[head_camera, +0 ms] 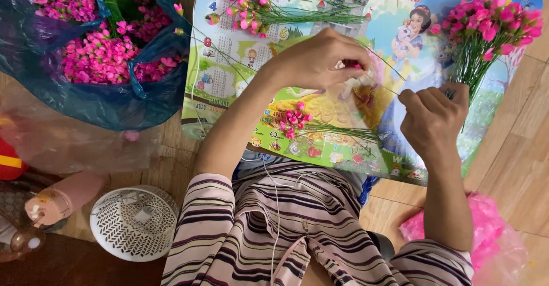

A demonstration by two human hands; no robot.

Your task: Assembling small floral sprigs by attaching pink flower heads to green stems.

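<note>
I look down at my two hands over a bright cartoon calendar poster (320, 143) that lies on the wooden floor (514, 149).

My left hand (317, 60) has its fingertips (350, 64) pinched tight together on a tiny pink flower bud (355, 66). My right hand (432, 117) is curled shut, with its thumb and finger pressed on a thin green wire stem (384, 86). The stem runs between my two hands, just above the poster. This hand also grips the stalks of a bunch of finished pink flowers (492, 26) that fans out above it.

I think the bud is very light and soft, and it could squash or pop away if I squeeze too hard. The stem looks thin and bendy, so I would hold it close to the tip, where it bends less.

A small loose sprig of pink buds (294, 120) lies on the poster below my left hand. More flowers (246, 3) lie at the top of the poster. A blue plastic bag (114, 100) full of pink petals sits well to the left. A white patterned fan (134, 223) sits by my knee. A pink plastic bag (492, 234) lies near my right elbow.
</note>
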